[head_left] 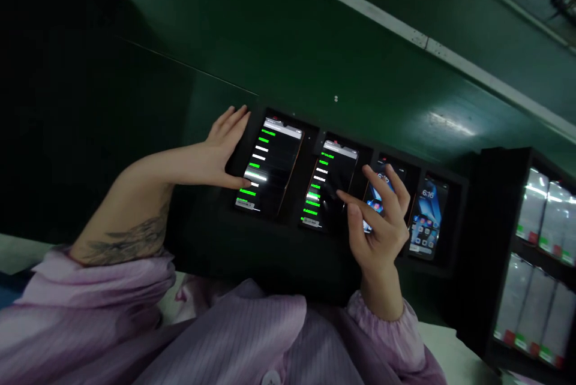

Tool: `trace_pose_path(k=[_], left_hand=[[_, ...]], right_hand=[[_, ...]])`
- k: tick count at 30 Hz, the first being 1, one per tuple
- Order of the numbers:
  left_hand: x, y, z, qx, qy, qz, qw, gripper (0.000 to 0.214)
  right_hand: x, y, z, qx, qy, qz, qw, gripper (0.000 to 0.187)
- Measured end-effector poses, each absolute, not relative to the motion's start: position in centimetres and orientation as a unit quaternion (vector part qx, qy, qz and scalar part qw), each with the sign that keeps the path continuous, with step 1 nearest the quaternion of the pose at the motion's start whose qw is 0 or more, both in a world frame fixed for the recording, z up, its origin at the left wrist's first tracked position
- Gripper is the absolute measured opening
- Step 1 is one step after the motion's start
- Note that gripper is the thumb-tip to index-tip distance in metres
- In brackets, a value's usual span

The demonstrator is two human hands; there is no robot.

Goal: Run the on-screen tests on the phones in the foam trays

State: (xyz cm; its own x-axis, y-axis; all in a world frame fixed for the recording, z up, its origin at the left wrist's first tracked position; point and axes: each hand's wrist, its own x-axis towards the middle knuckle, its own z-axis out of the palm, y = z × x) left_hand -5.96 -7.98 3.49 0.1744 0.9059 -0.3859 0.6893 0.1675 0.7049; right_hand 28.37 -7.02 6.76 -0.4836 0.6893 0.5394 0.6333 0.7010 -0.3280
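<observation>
A black tray holds a row of several phones with lit screens. My left hand lies open at the tray's left edge, its thumb touching the first phone, which shows green and white bars. My right hand hovers with fingers spread, its index fingertip on the second phone, which shows the same kind of list. This hand partly hides the third phone. A fourth phone at the right shows a home screen with icons.
A dark green surface with a pale strip lies behind the tray. At the right stands a black rack stacked with white wrapped boxes. My lilac sleeves fill the bottom of the view.
</observation>
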Motion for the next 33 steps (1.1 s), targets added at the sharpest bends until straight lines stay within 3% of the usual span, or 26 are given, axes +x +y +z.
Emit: trace_pose_path(k=[5,10,15,23,33], left_hand=[[-6.3,-7.5,3.6,0.532,0.639,0.208,0.515,0.128],[-4.7,-7.0,2.9,0.413,0.638,0.422,0.495,0.065],[-3.7,-7.2,2.6,0.311,0.653,0.479,0.497,0.037],[-3.3,-7.1,3.3,0.288,0.669,0.457,0.510,0.034],[-3.4,-6.8,3.5,0.326,0.654,0.447,0.517,0.034]], right_hand=[[26.9,-6.3,7.8,-0.368,-0.884,0.057,0.281,0.026],[24.2,-3.7,6.2,-0.353,-0.908,0.073,0.212,0.032],[22.5,-1.0,4.8,-0.361,-0.913,0.057,0.181,0.034],[21.5,-0.2,3.8,-0.364,-0.912,0.015,0.186,0.036],[17.7,1.0,3.6,-0.327,-0.930,0.089,0.144,0.038]])
